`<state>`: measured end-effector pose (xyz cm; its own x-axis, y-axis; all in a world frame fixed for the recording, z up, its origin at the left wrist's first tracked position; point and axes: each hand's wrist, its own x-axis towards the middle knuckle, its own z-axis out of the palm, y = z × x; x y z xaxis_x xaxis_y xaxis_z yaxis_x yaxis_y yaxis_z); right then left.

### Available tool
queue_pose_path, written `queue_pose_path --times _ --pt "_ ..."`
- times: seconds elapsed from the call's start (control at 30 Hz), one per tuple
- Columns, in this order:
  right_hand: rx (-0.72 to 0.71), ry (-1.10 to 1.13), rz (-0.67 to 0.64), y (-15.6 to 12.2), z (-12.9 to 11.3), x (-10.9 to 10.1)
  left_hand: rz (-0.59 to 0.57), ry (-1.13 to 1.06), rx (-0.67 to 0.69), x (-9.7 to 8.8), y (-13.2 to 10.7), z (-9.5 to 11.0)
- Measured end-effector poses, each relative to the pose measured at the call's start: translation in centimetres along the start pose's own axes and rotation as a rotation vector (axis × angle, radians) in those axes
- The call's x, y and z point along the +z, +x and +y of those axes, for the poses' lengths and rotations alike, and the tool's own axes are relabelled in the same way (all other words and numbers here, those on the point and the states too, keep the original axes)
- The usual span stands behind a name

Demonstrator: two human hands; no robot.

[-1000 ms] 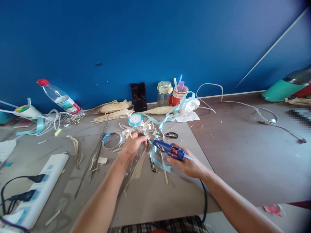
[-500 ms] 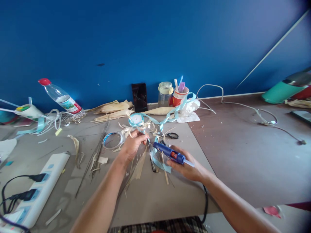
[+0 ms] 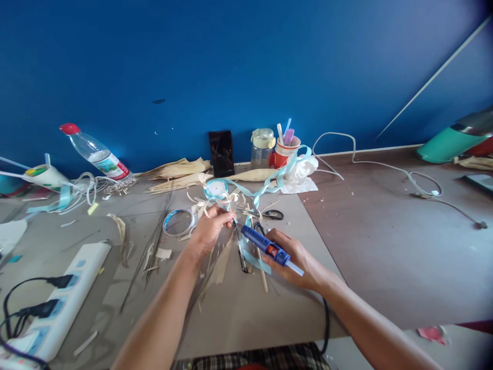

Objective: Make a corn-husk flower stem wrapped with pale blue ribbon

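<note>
My left hand point(image 3: 210, 231) is closed in a pinch. A light-blue ribbon point(image 3: 230, 206) shows at its fingertips, beside pale dried husk strips point(image 3: 201, 207); the rest of what it grips is hidden. Wrapped in my right hand point(image 3: 308, 266) is a blue hot glue gun point(image 3: 259, 239), its nozzle close to my left fingertips and a clear glue stick point(image 3: 295, 267) poking from its back. Under the nozzle a dark pen-like tool point(image 3: 242, 257) lies on the table. Black-handled scissors point(image 3: 274, 214) rest just beyond the gun.
A ribbon spool point(image 3: 216, 189), a tape roll point(image 3: 178, 223) and thin dark stems point(image 3: 156, 231) lie around my hands. Farther back stand a phone point(image 3: 221, 154), a jar point(image 3: 262, 148) and a paper cup point(image 3: 285, 154). A power strip point(image 3: 73, 288) and a tilted bottle point(image 3: 96, 154) are left.
My right hand has shifted the glue gun slightly left and tilted its back end downward. My left hand stays nearly still with the same pinch.
</note>
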<state>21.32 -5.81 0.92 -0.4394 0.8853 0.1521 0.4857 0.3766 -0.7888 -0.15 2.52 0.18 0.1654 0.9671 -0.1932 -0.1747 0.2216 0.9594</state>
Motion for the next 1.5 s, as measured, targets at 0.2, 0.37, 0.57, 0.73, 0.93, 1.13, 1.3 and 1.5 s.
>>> queue_pose_path --times 0.2,0.37,0.57,0.73,0.93,1.13,1.3,1.5 --pt "-0.008 0.024 0.009 -0.4 0.2 -0.2 0.027 -0.027 -0.019 -0.2 0.1 0.0" --pt "0.008 0.029 0.056 -0.3 0.3 -0.1 0.010 -0.055 -0.010 0.1 -0.1 0.4" --pt "0.021 -0.007 0.015 0.0 0.1 0.2 0.013 -0.085 -0.031 0.2 -0.2 0.5" --pt "0.057 -0.004 0.022 -0.2 -0.1 -0.1 0.008 -0.095 -0.030 0.3 -0.2 0.5" --pt "0.084 -0.009 -0.002 -0.2 -0.1 0.1 0.006 -0.106 -0.021 0.5 -0.4 0.7" --pt "0.104 -0.016 0.008 -0.5 0.1 0.0 0.009 -0.106 -0.019 0.5 -0.5 0.9" --pt "0.103 0.017 0.019 -0.4 -0.2 -0.2 -0.013 -0.098 -0.019 0.5 -0.4 0.9" --pt "0.075 0.013 0.019 -0.3 -0.1 -0.2 0.003 -0.121 -0.035 0.5 -0.6 0.9"
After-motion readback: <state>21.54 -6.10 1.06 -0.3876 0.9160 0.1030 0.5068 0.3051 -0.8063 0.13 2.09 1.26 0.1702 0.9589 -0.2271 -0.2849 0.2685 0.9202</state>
